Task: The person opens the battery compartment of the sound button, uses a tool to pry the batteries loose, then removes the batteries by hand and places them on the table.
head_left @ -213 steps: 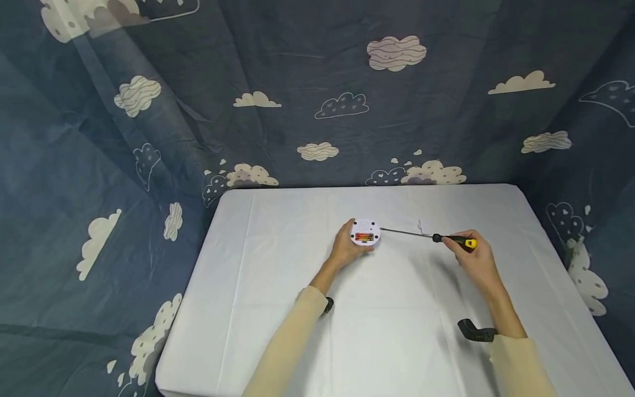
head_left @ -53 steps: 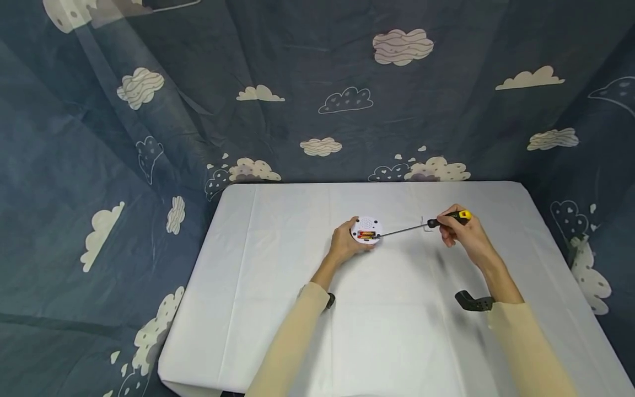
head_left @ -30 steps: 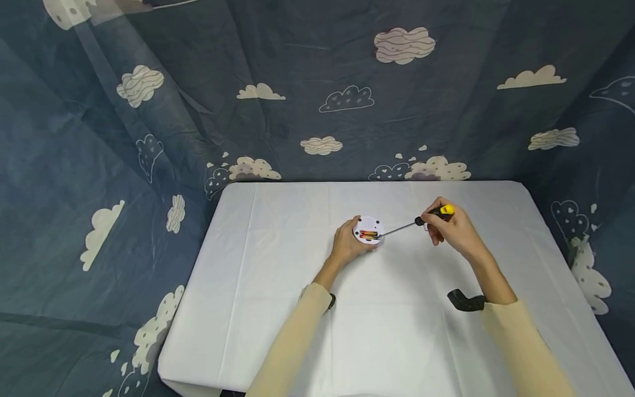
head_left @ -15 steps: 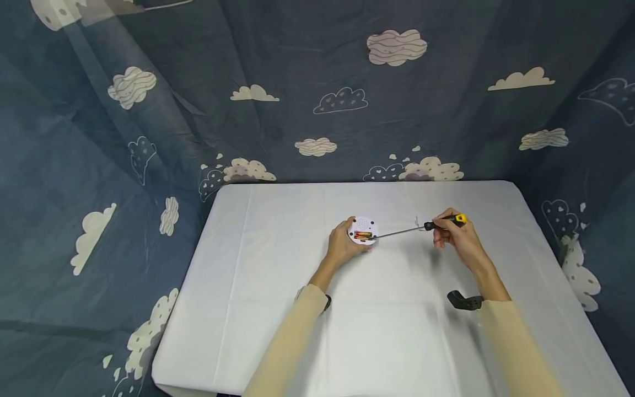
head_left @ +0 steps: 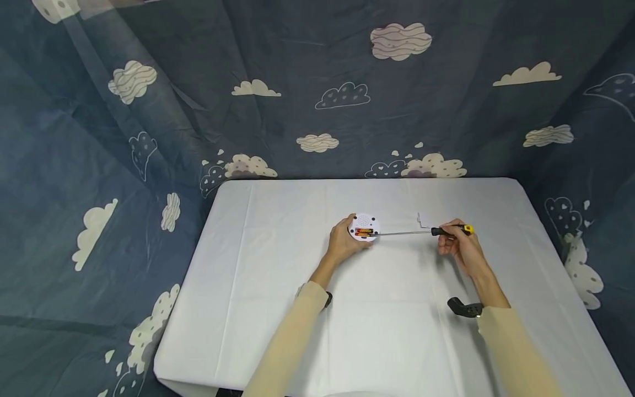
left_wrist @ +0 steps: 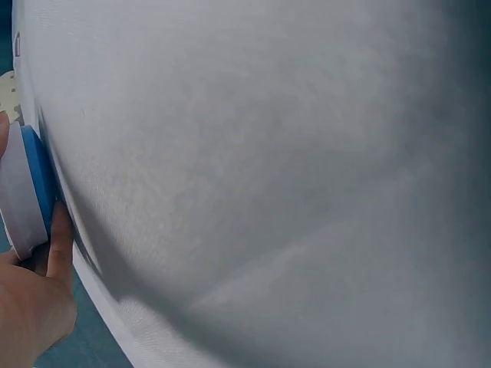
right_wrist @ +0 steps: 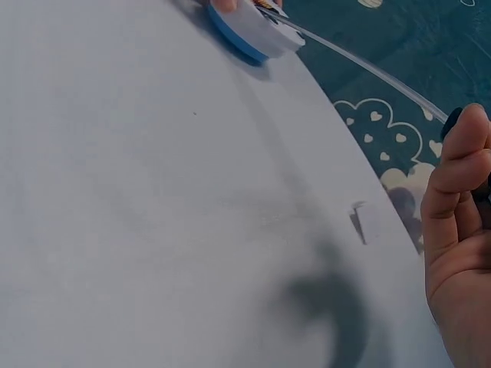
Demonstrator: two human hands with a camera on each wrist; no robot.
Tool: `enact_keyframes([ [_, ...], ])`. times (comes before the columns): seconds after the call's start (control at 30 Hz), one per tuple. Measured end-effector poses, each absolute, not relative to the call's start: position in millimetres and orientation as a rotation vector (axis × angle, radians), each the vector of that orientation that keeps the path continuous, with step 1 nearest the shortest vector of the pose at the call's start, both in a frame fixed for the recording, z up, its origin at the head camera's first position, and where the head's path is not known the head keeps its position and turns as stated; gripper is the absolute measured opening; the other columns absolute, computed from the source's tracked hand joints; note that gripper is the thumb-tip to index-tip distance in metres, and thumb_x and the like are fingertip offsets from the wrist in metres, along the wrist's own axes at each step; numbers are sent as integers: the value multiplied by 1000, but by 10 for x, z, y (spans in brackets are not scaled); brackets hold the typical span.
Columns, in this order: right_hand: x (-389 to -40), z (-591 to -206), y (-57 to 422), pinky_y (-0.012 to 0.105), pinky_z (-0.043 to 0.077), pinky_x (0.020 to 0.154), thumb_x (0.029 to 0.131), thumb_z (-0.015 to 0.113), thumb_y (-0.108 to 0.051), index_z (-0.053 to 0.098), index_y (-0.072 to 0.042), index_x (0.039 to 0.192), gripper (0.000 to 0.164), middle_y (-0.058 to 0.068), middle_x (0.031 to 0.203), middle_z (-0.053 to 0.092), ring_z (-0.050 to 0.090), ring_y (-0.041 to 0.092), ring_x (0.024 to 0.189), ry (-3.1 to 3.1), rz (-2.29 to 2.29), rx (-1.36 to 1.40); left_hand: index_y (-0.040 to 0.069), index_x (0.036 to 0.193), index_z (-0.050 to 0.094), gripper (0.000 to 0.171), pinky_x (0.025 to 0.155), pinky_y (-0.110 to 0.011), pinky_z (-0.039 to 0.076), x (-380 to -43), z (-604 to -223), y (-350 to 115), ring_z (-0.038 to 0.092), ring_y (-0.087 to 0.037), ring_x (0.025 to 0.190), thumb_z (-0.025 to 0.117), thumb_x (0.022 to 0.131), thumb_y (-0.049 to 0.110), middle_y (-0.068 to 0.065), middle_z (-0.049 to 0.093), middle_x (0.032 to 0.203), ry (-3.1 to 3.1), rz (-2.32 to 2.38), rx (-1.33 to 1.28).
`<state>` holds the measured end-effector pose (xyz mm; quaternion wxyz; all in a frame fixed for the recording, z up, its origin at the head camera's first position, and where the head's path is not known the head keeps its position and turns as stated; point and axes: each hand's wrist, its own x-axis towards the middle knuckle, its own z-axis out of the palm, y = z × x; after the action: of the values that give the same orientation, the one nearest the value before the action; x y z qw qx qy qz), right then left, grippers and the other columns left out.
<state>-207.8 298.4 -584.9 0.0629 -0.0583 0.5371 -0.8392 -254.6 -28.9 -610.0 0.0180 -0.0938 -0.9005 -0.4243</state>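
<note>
My left hand grips a round white device by its left side, with fingers and thumb round the rim. The left wrist view shows the blue far face of the device above the white table. Red and gold batteries lie side by side in its uncovered compartment. My right hand holds a screwdriver by its black and yellow handle. Its long thin shaft points left, with the tip at the right end of the batteries. In the right wrist view the shaft reaches over to the device.
A small white piece, apparently the battery cover, lies on the white-covered table behind the screwdriver; it also shows in the right wrist view as a flat piece. A dark cloud-print curtain stands behind the table.
The screwdriver tip went from the device's right edge to the battery compartment. Over the last second my right hand drew back rightward and the handle dropped, leaving the shaft nearly level. My left hand kept its grip.
</note>
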Motion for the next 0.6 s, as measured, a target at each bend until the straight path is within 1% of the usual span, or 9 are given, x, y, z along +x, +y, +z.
enact_keyframes([
  [0.2, -2006, -5907, 2962, 26, 58, 50, 110, 40, -3, 60, -5, 101, 22, 5, 72, 71, 67, 15, 56, 1585, -2570, -130, 2, 150, 51, 98, 116, -35, 48, -2547, -6101, -295, 62, -28, 133, 99, 68, 24, -15, 64, 143, -2777, -1381, -297],
  [0.37, -1935, -5870, 2925, 27, 59, 50, 110, 38, 0, 59, -5, 100, 24, 6, 70, 71, 68, 16, 55, 1533, -2609, -60, 2, 150, 50, 98, 117, -34, 47, -2539, -6109, -302, 61, -28, 135, 99, 68, 22, -16, 63, 144, -2763, -1415, -318],
  [0.43, -1921, -5802, 2893, 27, 58, 48, 110, 41, 0, 58, -4, 101, 20, 6, 68, 71, 68, 17, 53, 1629, -2590, -46, 3, 150, 50, 98, 117, -34, 47, -2536, -6114, -300, 61, -27, 134, 99, 68, 21, -15, 63, 143, -2762, -1423, -323],
  [0.53, -1914, -5617, 2804, 26, 56, 47, 108, 50, -5, 56, -2, 103, 8, 5, 66, 69, 66, 17, 50, 1924, -2471, -36, 5, 150, 50, 97, 117, -34, 48, -2530, -6113, -294, 61, -26, 134, 99, 68, 21, -14, 63, 143, -2764, -1432, -317],
  [0.6, -1911, -5451, 2717, 26, 54, 46, 106, 57, -10, 57, 0, 105, 10, 3, 65, 67, 64, 17, 48, 2187, -2307, -40, 6, 150, 50, 97, 117, -36, 48, -2528, -6106, -288, 61, -27, 134, 99, 68, 21, -14, 63, 143, -2767, -1426, -314],
])
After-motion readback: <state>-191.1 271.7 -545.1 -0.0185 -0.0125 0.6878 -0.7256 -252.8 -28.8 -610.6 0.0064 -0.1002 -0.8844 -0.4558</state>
